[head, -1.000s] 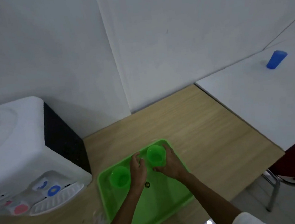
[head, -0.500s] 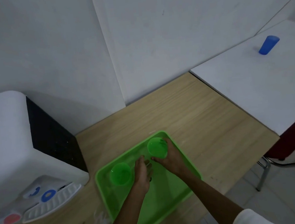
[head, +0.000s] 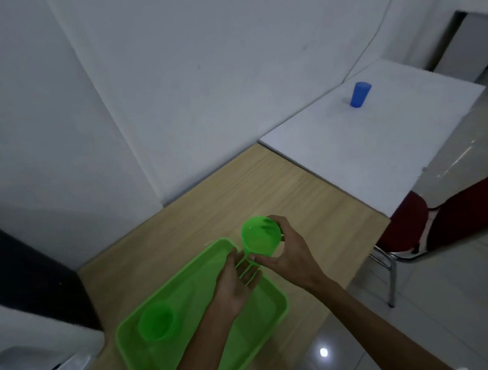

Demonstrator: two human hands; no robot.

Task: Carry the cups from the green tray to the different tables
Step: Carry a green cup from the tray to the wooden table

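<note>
Lifting one green cup off the tray.
Left hand (head: 235,286) is hovering flat, fingers spread, holding nothing; right hand (head: 287,253) is wrapping the cup (head: 260,236) at the tray (head: 208,332) far corner. Second cup (head: 156,321) is sitting inside. Next probably: clearing the rim, carrying to the white table (head: 375,149), open around the blue cup (head: 360,94).

canteen/break room: water dispenser (head: 31,365) near left, wood table (head: 238,197), white table (head: 380,143) far right, red chairs (head: 460,210), tiled floor (head: 453,299).

1 cup (head: 156,320) in the tray (head: 266,321); another (head: 360,94) on the right table (head: 381,149).
</note>
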